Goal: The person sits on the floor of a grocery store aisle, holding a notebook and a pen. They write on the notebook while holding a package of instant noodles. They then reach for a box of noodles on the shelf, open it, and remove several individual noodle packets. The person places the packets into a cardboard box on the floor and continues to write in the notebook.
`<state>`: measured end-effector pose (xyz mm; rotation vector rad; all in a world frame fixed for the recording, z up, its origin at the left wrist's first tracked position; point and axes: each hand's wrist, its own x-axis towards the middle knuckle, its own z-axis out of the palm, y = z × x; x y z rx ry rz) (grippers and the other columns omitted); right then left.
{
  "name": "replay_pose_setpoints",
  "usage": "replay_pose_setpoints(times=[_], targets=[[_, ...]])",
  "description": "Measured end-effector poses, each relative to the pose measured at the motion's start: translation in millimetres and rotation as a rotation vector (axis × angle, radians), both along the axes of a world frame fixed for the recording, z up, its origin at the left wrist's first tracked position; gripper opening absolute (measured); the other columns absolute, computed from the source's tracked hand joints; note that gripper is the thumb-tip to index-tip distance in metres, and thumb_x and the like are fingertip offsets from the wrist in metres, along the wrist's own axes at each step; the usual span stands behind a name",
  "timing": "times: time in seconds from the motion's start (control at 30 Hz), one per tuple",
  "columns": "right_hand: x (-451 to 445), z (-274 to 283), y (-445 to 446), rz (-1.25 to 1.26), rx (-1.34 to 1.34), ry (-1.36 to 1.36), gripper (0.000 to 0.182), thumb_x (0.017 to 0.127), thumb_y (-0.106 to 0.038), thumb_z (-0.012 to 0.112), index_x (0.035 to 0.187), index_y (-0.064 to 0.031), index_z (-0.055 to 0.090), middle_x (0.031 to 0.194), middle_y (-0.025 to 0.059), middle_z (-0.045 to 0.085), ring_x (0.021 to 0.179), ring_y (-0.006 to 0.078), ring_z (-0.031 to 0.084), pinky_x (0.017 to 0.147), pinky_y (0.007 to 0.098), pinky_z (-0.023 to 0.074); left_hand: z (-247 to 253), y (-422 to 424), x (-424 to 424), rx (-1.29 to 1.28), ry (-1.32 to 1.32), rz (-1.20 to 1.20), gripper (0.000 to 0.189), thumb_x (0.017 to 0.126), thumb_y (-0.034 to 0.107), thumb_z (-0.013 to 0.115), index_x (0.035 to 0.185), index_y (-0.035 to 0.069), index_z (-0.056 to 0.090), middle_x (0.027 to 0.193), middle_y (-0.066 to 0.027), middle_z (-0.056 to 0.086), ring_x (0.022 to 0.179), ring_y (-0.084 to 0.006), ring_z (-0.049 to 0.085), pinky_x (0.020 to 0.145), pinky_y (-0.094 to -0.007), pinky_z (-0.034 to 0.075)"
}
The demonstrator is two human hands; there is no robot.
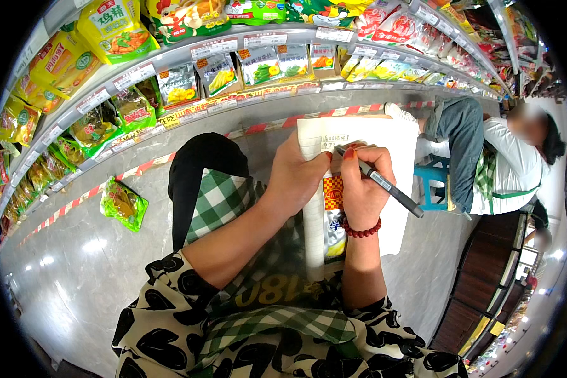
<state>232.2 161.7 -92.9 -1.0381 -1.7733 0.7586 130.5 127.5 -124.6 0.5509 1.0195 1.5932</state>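
Observation:
On my lap an open paper notebook (399,141) lies with a few handwritten lines near its top. My left hand (295,170) grips the notebook's left side, thumb on the page. A dark marker pen (397,191) is in my right hand (368,175), its tip on the page beside the writing. Under my right hand and wrist, a silver food packet (333,224) with a red and yellow checked top lies on the notebook, partly hidden by the hand. A red bead bracelet circles my right wrist.
Shelves (264,40) of packaged food curve across the front and left. A green food packet (124,204) lies on the grey floor at left. Red and white tape (260,126) runs along the floor. At right, a person (510,160) sits by a blue plastic stool (430,182).

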Motion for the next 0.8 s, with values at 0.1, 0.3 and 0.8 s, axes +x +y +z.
replay_pose_setpoints(times=[0.1, 0.3, 0.8], targets=[[-0.5, -0.9, 0.6, 0.014, 0.006, 0.017, 0.013, 0.072, 0.007, 0.058, 0.073, -0.0004, 0.047, 0.073, 0.0101, 0.058, 0.066, 0.0119, 0.053, 0.062, 0.0232, 0.044, 1.4, -0.1, 0.0, 0.003, 0.007, 0.001, 0.027, 0.078, -0.003, 0.05, 0.105, -0.002, 0.052, 0.099, -0.0072, 0.059, 0.089, -0.0115, 0.055, 0.079, -0.0258, 0.044], [-0.9, -1.2, -0.2, 0.005, -0.024, 0.04, 0.014, 0.072, 0.008, 0.057, 0.072, -0.0007, 0.047, 0.074, 0.0103, 0.058, 0.066, 0.0122, 0.054, 0.062, 0.0237, 0.0442, 1.0, -0.4, 0.8, 0.022, -0.044, 0.008, 0.028, 0.078, -0.003, 0.05, 0.106, -0.002, 0.051, 0.1, -0.0073, 0.059, 0.09, -0.0114, 0.055, 0.08, -0.0258, 0.044], [32.2, 19.0, 24.7, 0.017, -0.246, 0.73, 0.006, 0.082, 0.0, 0.051, 0.079, -0.0014, 0.045, 0.069, 0.0055, 0.05, 0.059, 0.0102, 0.045, 0.072, 0.0369, 0.0489, -8.7, 2.3, -1.3, 0.004, -0.018, -0.021, 0.031, 0.075, -0.001, 0.055, 0.106, -0.002, 0.051, 0.095, -0.0096, 0.06, 0.082, -0.0159, 0.058, 0.073, -0.0281, 0.048]])
